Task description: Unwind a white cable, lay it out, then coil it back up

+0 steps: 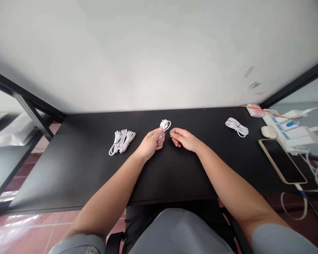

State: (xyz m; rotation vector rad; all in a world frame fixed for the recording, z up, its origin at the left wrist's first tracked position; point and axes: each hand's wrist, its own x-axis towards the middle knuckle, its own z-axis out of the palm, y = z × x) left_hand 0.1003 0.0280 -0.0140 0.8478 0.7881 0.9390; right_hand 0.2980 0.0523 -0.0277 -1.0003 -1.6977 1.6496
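Both hands meet over a coiled white cable at mid-worktop.

The left hand (151, 143) grips the coiled cable (164, 126) above the worktop (95, 169); the right hand (184, 138) pinches a thin dark tie at its side. A slack grip could let the coil spring loose. Farther off lie a cable pile (121, 140) and a tied bundle (236, 127).

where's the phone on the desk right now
In the head view, the phone lies flat, screen up, on the right side of the black desk, just in front of the white mouse and beside the power strip.
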